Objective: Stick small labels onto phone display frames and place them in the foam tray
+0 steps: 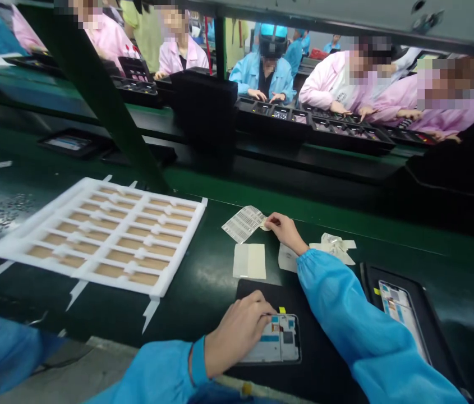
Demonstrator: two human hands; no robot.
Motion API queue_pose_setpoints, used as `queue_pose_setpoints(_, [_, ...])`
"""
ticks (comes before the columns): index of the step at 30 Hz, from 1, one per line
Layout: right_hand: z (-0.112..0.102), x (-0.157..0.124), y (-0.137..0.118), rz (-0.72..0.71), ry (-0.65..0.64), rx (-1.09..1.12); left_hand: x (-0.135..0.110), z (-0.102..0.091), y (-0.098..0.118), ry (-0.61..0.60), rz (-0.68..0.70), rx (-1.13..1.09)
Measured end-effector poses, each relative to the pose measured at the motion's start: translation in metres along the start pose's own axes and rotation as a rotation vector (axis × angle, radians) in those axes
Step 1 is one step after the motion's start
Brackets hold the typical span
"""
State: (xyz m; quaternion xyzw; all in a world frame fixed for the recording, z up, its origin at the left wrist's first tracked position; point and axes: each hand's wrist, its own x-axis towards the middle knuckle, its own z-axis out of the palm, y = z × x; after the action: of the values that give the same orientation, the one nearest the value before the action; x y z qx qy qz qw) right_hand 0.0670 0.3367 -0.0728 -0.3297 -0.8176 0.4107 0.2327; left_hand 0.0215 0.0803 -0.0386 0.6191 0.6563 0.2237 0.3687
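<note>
My left hand (237,331) lies over the left part of a phone mid-frame (289,345), its fingers curled on the upper edge. The frame is grey with blue patches inside, and a yellow tab (282,310) sticks out at its top. Beneath it is a black mat (321,359). Farther off, my right hand (285,229) pinches the right corner of a sheet of printed labels (243,223), where a small pale piece shows at the fingertips. Nearer me is a cream backing sheet (249,261). Crumpled liner scraps (335,247) lie right of my right wrist.
To the left stands a white foam tray (165,280) with brown-bottomed slots and tape strips. Small loose parts (7,212) are scattered beyond it. Another phone mid-frame (400,308) rests on a black tray at right. A green post (93,90) slants ahead; people work across the line.
</note>
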Motion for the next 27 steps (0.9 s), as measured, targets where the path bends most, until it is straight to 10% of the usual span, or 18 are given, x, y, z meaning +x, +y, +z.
queue_pose_setpoints(5, [0.003,-0.007,0.0,-0.065,0.054,-0.024,-0.007,0.005,-0.006,0.239,0.123,0.332])
queue_pose_setpoints(11, [-0.003,-0.009,-0.022,-0.194,0.17,-0.041,0.062,-0.104,-0.02,0.587,0.144,0.257])
queue_pose_setpoints(18, [-0.017,-0.018,-0.09,-0.383,0.244,-0.016,0.092,-0.183,-0.018,0.374,0.233,0.07])
queue_pose_setpoints(27, [-0.015,-0.061,-0.151,-0.378,0.269,0.33,0.042,-0.183,0.008,0.361,0.26,-0.304])
